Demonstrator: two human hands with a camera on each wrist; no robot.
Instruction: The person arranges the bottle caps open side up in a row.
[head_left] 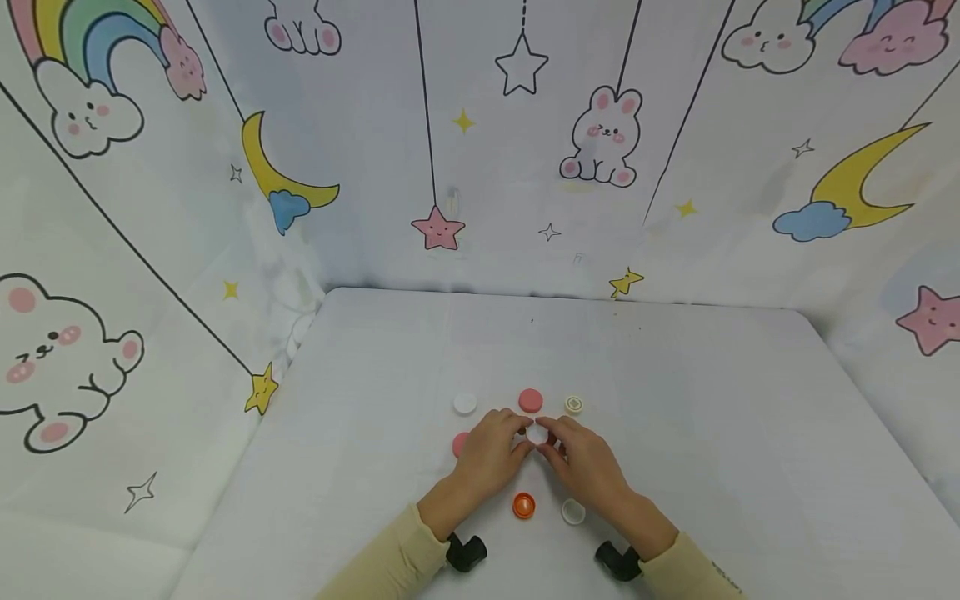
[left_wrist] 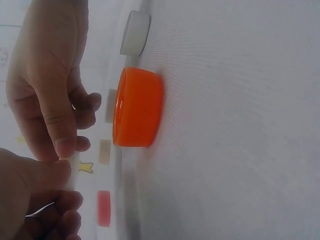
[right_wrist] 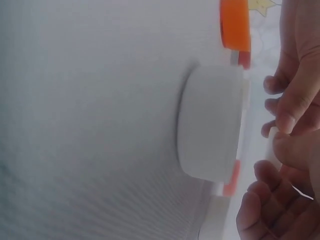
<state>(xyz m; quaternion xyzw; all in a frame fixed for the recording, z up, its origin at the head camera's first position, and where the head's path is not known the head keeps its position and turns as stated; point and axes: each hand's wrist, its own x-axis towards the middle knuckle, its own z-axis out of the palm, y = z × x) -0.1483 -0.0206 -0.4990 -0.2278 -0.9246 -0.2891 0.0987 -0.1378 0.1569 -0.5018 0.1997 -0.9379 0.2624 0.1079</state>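
Between the two hands, just above the table, is a small white round cap (head_left: 536,433). The left hand (head_left: 491,450) pinches its left side with thumb and fingertips. From the other side, the right hand (head_left: 587,458) pinches the same cap. In the left wrist view the fingertips of both hands meet at the white cap (left_wrist: 74,172), which they mostly cover. The right wrist view shows only a pale edge of the cap (right_wrist: 272,145) between the thumbs and fingers. An orange cap (head_left: 523,506) lies on the table below the hands, and a whitish cap (head_left: 573,512) sits to its right.
Beyond the hands lie a white cap (head_left: 465,404), a pink cap (head_left: 530,400) and a cream cap (head_left: 573,405). Another pink cap (head_left: 459,444) is partly hidden by the left hand. The white table (head_left: 675,375) meets a cartoon-printed curtain (head_left: 510,167) at its back edge.
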